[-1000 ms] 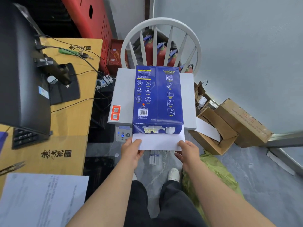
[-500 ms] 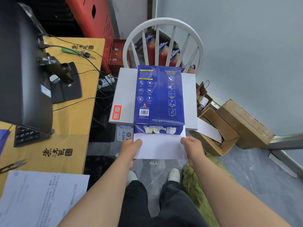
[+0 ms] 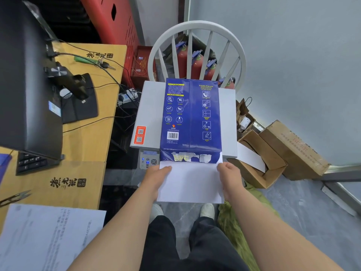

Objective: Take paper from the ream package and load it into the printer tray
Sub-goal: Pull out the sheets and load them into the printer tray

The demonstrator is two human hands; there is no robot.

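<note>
A blue ream package [image 3: 190,116] lies flat on top of the grey printer [image 3: 149,114], its torn near end facing me. White paper [image 3: 192,182] sticks out of that torn end, roughly half drawn out. My left hand [image 3: 156,178] grips the paper's left edge and my right hand [image 3: 229,178] grips its right edge. The printer's control panel [image 3: 148,161] shows just left of my left hand. The printer tray is hidden below the paper.
A white spindle-back chair [image 3: 197,32] with red fire extinguishers [image 3: 195,61] behind it stands beyond the printer. Open cardboard boxes [image 3: 273,153] sit on the floor at right. A desk [image 3: 82,153] with a black monitor [image 3: 25,85], cables and printed sheets [image 3: 48,237] is at left.
Both hands have pulled the paper farther out of the package toward me; more white sheet shows than before. The package stays on the printer.
</note>
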